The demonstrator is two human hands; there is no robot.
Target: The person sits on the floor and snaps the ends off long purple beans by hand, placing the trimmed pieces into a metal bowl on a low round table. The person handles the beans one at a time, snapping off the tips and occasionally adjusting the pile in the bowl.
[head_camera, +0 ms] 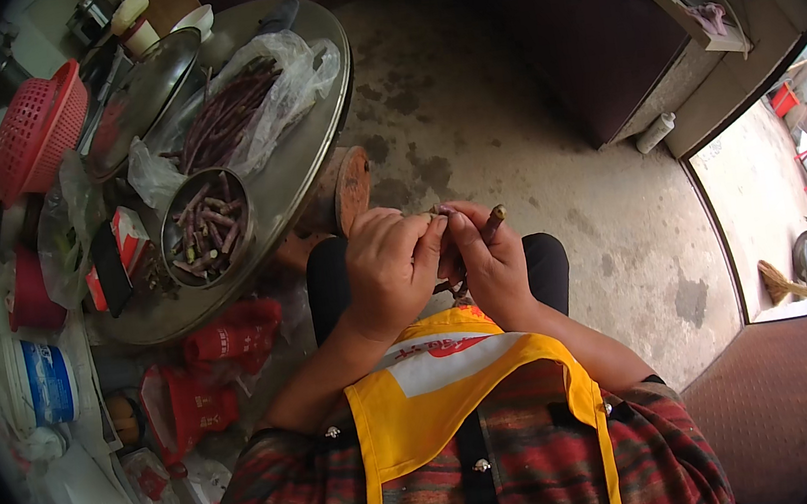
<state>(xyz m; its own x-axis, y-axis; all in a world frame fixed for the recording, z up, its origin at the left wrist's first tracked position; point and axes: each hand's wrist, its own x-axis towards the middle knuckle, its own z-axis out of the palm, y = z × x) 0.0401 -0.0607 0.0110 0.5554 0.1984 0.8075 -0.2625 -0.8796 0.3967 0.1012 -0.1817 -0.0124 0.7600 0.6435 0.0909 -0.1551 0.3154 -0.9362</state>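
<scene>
Above my lap my left hand [390,269] and my right hand [488,264] meet fingertip to fingertip. A purple stem or bean pod [494,220] pokes out of the right fist, its pale cut end up; the fingers of both hands pinch a part of it between them. To the left, a round metal bowl [169,264] on the round table holds many short purple pieces. Behind the bowl, long purple stems or pods [228,115] lie in an open clear plastic bag [282,127]. Fingers hide most of the held piece.
The round table [318,141] also bears a glass lid [155,78], a pink colander [38,134], a dark phone-like slab [110,267] and a white bowl [197,20]. Beneath it are red plastic bags [196,406]. A rusty cylindrical object [352,190] stands beside the table. A white bottle [656,132] lies near the cabinet.
</scene>
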